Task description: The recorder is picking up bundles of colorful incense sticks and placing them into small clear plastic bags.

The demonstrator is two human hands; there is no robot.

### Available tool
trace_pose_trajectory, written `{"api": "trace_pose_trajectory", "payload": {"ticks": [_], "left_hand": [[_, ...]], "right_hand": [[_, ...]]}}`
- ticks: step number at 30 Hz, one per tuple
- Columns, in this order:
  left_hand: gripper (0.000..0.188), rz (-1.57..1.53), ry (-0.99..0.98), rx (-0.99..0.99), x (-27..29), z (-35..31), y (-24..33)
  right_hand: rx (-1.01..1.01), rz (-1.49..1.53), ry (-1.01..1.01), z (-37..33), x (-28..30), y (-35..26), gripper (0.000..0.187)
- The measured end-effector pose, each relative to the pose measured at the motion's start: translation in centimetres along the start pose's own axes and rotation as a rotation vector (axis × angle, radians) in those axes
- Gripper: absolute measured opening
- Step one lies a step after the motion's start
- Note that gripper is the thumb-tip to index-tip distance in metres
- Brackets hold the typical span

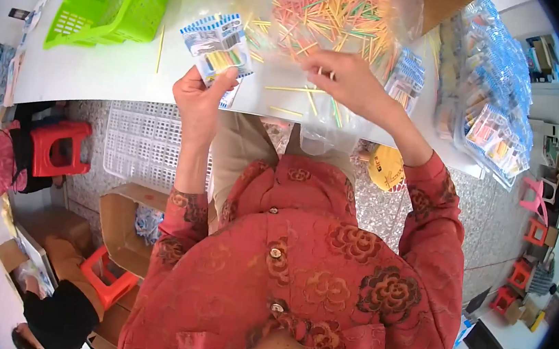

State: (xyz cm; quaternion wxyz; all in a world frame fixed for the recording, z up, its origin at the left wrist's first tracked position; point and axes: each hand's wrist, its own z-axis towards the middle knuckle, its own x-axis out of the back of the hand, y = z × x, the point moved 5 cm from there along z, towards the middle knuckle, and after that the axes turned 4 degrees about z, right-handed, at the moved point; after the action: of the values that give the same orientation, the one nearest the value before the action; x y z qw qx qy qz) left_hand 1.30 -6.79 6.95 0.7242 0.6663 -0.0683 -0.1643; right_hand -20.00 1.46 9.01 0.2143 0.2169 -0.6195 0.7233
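Left hand [203, 92], thumb and fingers pinching one blue-and-white packet [219, 47] by its near edge above the counter [121, 77]; long axis running away from the body, far end leaning left, coloured contents showing, fullness uncertain. Right hand [349, 79], fingers curled beside the heap of loose sticks [340, 9]; grip on any cannot be told. Apparently done: stacked packets [498, 134] at right; left over: the large heap

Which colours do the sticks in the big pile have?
The sticks are mostly pink and yellow, with some green, in the head view.
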Motion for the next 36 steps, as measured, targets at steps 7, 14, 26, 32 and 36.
{"api": "trace_pose_trajectory", "payload": {"ticks": [7, 14, 26, 32, 36], "left_hand": [[0.014, -0.044, 0.063, 0.025, 1.5, -0.5, -1.0], [0.015, -0.021, 0.189, -0.029, 4.5, -1.1, 0.5], [0.015, 0.015, 0.371, -0.099, 9.8, -3.9, 2.3], [0.014, 0.029, 0.360, -0.064, 8.7, -4.3, 2.3], [0.015, -0.015, 0.291, -0.040, 7.3, -4.1, 1.3]], "right_hand": [[0.109, -0.611, -0.098, -1.3, -5.3, 3.1, 0.007], [0.096, -0.508, -0.095, 0.2, -4.8, 2.1, 0.005], [-0.156, 0.341, -0.290, 9.1, -10.1, -3.0, 0.023], [-0.145, 0.614, -0.125, 10.9, -9.5, -2.8, 0.029], [-0.155, 0.503, -0.214, 7.7, -5.9, -0.4, 0.027]]}}
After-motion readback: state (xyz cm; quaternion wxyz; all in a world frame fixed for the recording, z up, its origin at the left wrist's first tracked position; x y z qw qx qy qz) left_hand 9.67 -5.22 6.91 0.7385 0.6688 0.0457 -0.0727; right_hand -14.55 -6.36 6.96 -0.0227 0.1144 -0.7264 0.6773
